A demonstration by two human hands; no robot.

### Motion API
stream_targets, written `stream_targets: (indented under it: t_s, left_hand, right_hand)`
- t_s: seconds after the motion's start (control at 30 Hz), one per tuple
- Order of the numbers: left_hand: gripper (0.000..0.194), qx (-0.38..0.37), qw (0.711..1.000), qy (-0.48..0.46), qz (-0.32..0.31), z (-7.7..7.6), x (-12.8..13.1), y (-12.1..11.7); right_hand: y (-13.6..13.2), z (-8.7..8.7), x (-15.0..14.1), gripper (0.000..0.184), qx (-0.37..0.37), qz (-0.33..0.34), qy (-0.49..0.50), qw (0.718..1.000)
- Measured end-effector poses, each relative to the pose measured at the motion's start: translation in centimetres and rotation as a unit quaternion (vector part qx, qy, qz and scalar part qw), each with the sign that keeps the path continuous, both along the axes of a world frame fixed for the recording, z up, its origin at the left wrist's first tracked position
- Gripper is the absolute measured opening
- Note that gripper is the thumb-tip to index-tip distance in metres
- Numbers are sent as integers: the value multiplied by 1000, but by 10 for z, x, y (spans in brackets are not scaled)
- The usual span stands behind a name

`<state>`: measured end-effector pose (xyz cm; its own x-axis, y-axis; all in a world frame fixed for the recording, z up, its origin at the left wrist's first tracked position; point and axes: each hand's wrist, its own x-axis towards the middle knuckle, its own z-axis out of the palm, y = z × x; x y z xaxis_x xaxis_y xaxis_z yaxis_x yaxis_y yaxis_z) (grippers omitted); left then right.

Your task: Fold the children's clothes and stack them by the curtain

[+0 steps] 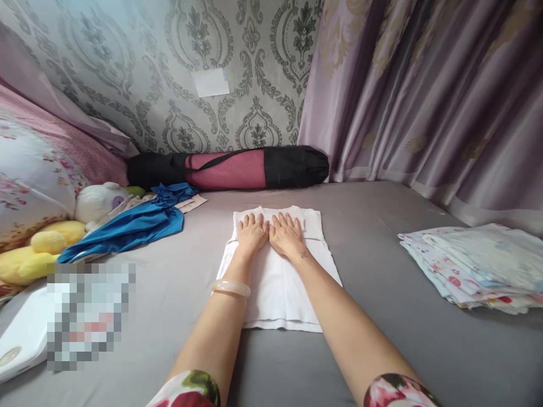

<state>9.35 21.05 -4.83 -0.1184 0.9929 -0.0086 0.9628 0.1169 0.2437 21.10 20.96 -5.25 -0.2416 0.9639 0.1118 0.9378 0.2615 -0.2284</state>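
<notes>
A white garment [280, 294], looking like a small shirt, lies flat on the grey bed sheet with its upper part doubled over. My left hand [253, 230] rests palm down on the far part of the cloth, fingers stretched out. Beside it, my right hand [286, 232] presses flat on the same part, its fingers spread and pointing away from me. The two thumbs almost meet. Neither hand grips anything. Parts of the garment are hidden under my hands and forearms.
Folded printed cloths [479, 265] are stacked on the right. To the left lie a blue cloth [136, 223], a yellow plush toy [38, 251], a white plush toy [97, 200] and a white object [25, 328] beside a blurred patch. A black and pink bag [229, 169] lies along the wall.
</notes>
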Motion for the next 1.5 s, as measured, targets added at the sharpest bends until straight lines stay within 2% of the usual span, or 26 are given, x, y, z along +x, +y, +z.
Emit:
stream_targets:
  t_s: [0.23,0.47,0.67,0.87,0.93,1.0,1.1,1.2,1.5]
  left_hand:
    - [71,11,998,9,54,-1,-7,0]
    - [61,28,995,11,98,-3,-31,0]
    - [53,39,994,-10,105,-6,-47,-1]
    - [50,95,987,12,126,0,-37,0]
    - [53,122,986,23,112,4,-27,2]
    - [56,124,990,29,64,7,-16,3]
    - [60,63,998,18,-2,5,-5,4]
    - [65,12,1000,5,-4,-1,-4,5]
    - [66,21,1000,21,-9,-4,-9,7]
  right_hand:
    - [8,-2,7,64,-13,-77,0,997]
    - [14,-3,19,62,-10,-140,3,990]
    - [14,-4,24,57,-12,-136,-1,991]
    - [15,4,30,57,-33,-119,3,992]
    - [16,7,35,57,-7,-120,8,993]
    - [17,7,40,57,23,-131,10,991]
    - [19,5,45,57,-5,-149,14,989]
    - [20,3,47,57,-48,-153,9,987]
    - [21,4,47,58,-58,-157,7,986]
